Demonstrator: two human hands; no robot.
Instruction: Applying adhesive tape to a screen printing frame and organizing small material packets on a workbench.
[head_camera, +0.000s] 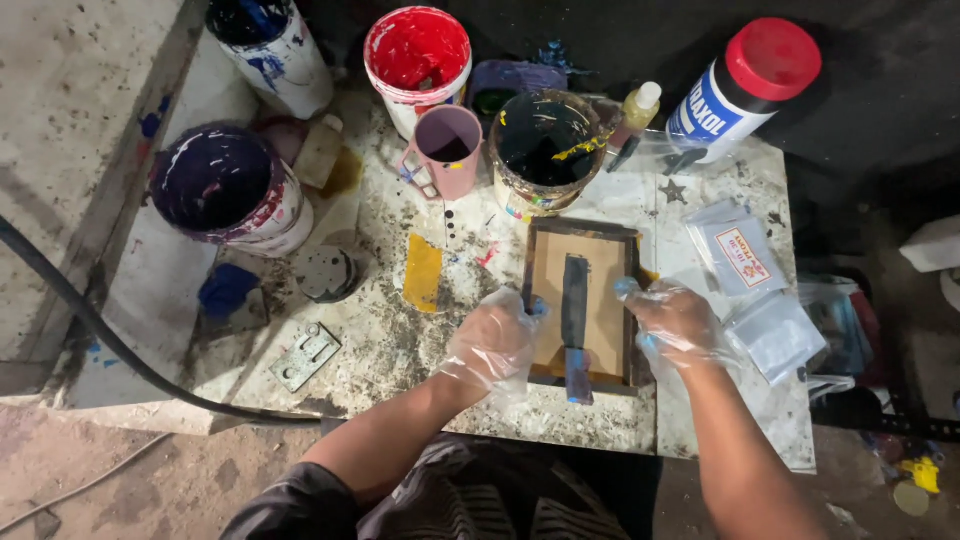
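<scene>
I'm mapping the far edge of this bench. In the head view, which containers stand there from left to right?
White bucket with blue paint → red paint bucket → pink mug → black ink tub → small yellow bottle → white red-capped bottle.

Person seen from above: left hand (493, 343) and right hand (676, 325) each covered by a thin, crinkled, clear plastic glove smeared with blue paint at the fingertips. Forearms bare. Dark striped clothing on the lap.

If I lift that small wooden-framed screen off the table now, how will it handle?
The framed screen looks rigid and probably light, since it is a thin wooden frame. The squeegee lying loose on it would likely slide off if tilted. Ink smears and plastic gloves on both hands suggest a slippery grip.
</scene>
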